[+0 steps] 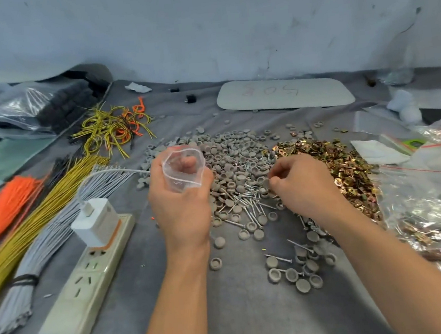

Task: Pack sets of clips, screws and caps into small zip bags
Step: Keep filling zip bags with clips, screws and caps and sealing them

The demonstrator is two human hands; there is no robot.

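My left hand [180, 205] holds a small clear zip bag [183, 167] upright with its mouth spread open, above the grey cloth. A heap of grey round caps [235, 154] lies just right of the bag, and silver screws [247, 204] are scattered at its near edge. A pile of gold metal clips [328, 156] lies further right. My right hand [304, 183] hovers over the screws and clips with its fingers curled, pinching something small that I cannot make out.
A white power strip [87, 282] with a charger plugged in lies at the left, beside bundles of grey, yellow and orange wires [43, 210]. Clear plastic bags [430, 200], some with packed parts, lie at the right. A pale oval board [285, 93] rests by the wall.
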